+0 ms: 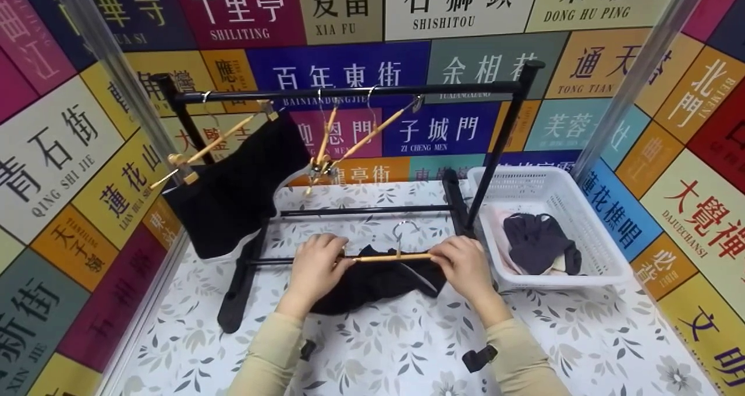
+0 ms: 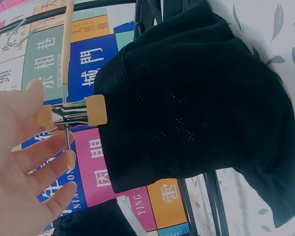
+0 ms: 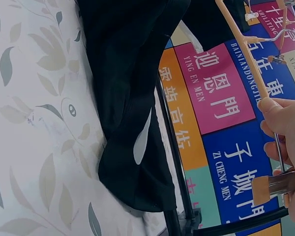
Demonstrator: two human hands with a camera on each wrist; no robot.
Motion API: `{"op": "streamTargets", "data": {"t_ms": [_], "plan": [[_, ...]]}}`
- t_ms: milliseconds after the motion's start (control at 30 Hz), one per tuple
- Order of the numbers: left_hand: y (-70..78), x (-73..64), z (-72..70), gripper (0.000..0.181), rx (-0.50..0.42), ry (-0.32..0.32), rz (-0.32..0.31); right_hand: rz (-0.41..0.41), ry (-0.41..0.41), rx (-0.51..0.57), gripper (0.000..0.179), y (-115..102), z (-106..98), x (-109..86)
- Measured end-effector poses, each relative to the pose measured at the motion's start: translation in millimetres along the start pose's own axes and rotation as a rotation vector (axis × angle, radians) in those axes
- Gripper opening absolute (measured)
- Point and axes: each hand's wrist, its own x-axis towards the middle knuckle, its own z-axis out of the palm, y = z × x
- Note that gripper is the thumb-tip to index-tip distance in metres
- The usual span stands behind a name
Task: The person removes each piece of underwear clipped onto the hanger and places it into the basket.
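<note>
Light wooden clip hanger (image 1: 372,258) with black fabric garment (image 1: 372,285), held low at front of black metal rack (image 1: 454,90).
Left hand (image 1: 317,268) grips hanger's left end, wood-and-metal clip (image 2: 71,113) there biting the garment; right hand (image 1: 465,265) pinches right end. White plastic basket (image 1: 553,280) right of rack; white-edged black garment (image 1: 233,192) hangs at rack's left.

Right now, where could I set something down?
The tabletop is bare in front of the white basket, right of the right sleeve, and left of the left sleeve, near the rack's left foot. The middle is crowded with the left hand, right hand, hanger and black garment.
</note>
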Motion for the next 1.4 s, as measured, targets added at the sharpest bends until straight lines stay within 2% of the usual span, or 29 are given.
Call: {"op": "streamTargets", "data": {"t_ms": [200,367,700,1067,1333,1400], "plan": [[-0.1,-2.9,2.4,0.041,0.054,-0.033,0.009,0.007,-0.006,0.003,0.013,1,0,-2.8],[-0.8,-4.8,5.3,0.038,0.070,-0.017,0.023,0.012,-0.004,0.008,0.015,3,1,-5.8],[1.2,-6.3,6.7,0.031,0.072,-0.017,0.016,0.027,-0.005,0.009,0.014,5,1,-9.8],[1.0,-7.9,10.8,0.033,0.088,-0.063,0.015,0.036,-0.007,0.007,0.015,4,1,-12.8],[1.4,-7.4,14.4,0.027,0.110,-0.011,0.021,0.044,-0.001,0.013,0.014,3,2,-13.5],[1.9,-7.5,15.4,0.025,0.116,0.018,0.020,0.053,-0.001,0.015,0.014,3,2,-14.2]]}}
